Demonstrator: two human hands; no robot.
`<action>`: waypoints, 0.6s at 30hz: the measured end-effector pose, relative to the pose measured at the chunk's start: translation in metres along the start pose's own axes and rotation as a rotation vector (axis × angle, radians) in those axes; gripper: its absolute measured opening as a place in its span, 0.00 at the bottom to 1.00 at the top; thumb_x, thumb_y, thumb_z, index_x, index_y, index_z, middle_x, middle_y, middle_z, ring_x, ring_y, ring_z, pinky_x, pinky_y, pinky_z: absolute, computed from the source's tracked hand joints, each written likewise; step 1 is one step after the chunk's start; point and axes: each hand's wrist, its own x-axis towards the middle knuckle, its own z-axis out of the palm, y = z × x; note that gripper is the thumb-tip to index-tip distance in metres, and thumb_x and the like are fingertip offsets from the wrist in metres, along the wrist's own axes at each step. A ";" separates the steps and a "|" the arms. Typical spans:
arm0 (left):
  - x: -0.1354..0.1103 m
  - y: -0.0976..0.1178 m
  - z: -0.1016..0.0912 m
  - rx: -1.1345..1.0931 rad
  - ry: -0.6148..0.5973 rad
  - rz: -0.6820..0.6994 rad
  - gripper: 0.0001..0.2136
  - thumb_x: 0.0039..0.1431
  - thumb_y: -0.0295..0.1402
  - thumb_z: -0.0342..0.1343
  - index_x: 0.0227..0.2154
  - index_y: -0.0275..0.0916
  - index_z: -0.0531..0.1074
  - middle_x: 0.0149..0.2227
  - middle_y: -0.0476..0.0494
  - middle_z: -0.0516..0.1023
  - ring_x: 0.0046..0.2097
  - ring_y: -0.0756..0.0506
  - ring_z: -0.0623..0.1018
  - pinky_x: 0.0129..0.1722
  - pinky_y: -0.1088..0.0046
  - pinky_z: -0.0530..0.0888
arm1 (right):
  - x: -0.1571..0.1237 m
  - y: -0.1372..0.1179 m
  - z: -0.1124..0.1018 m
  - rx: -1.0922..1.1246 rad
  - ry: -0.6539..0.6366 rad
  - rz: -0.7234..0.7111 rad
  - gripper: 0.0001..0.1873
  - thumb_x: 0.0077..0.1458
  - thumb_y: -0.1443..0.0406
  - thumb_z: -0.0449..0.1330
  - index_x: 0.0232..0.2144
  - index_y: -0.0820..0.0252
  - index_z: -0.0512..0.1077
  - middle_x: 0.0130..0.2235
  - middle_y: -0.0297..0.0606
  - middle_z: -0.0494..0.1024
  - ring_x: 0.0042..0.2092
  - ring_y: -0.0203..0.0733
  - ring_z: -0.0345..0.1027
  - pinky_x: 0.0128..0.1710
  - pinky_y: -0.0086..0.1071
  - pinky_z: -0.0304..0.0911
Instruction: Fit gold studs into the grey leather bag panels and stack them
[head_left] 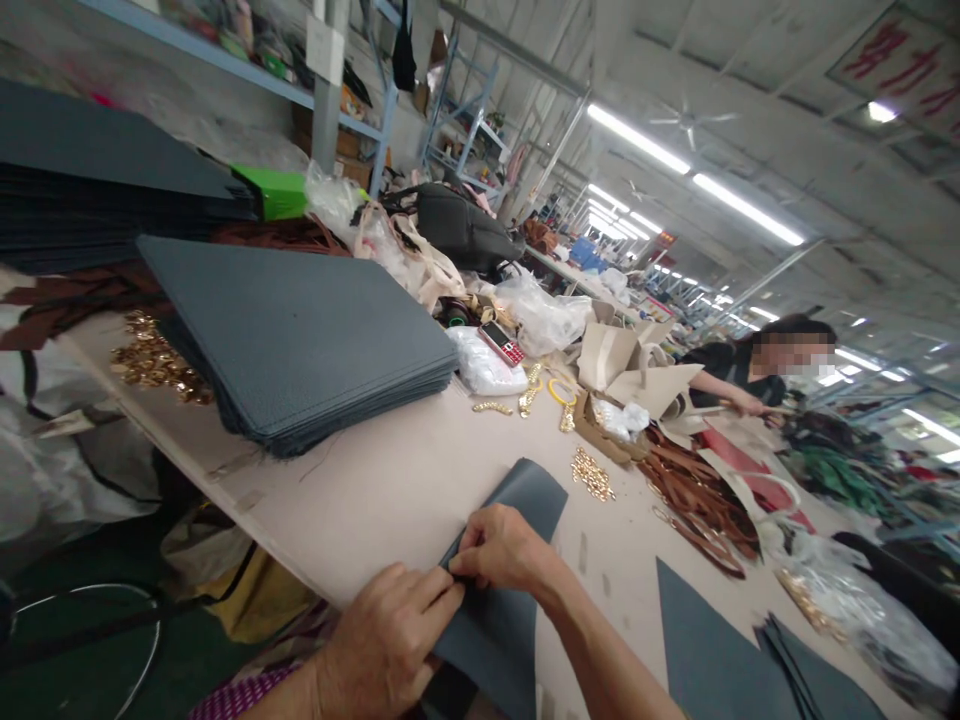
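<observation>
A dark blue-grey leather-like panel (pixel 499 640) lies at the table's near edge, its far end curled up. My left hand (pixel 394 625) is closed on the panel's left edge, fingers pressed together. Touching it, my right hand (pixel 499 548) pinches the same edge just ahead. Whether a small part sits between the fingertips is hidden. Beyond my hands rests a thick stack of matching panels (pixel 322 320). To the right are another flat panel (pixel 705 640) and a few narrow dark strips (pixel 787 660).
Gold metal pieces lie in a small pile (pixel 592 474) and a larger heap (pixel 154 355). Brown straps (pixel 697 490), a red phone (pixel 501 343) and plastic bags (pixel 544 310) crowd the table (pixel 360 510). A co-worker (pixel 750 370) is at the far right.
</observation>
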 end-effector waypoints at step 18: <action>0.002 0.037 0.049 -0.249 0.268 0.168 0.28 0.55 0.30 0.55 0.59 0.54 0.63 0.57 0.48 0.72 0.45 0.43 0.79 0.44 0.71 0.75 | -0.148 0.127 -0.033 0.498 0.898 -0.032 0.37 0.45 0.62 0.60 0.59 0.61 0.64 0.22 0.26 0.65 0.25 0.37 0.60 0.26 0.28 0.56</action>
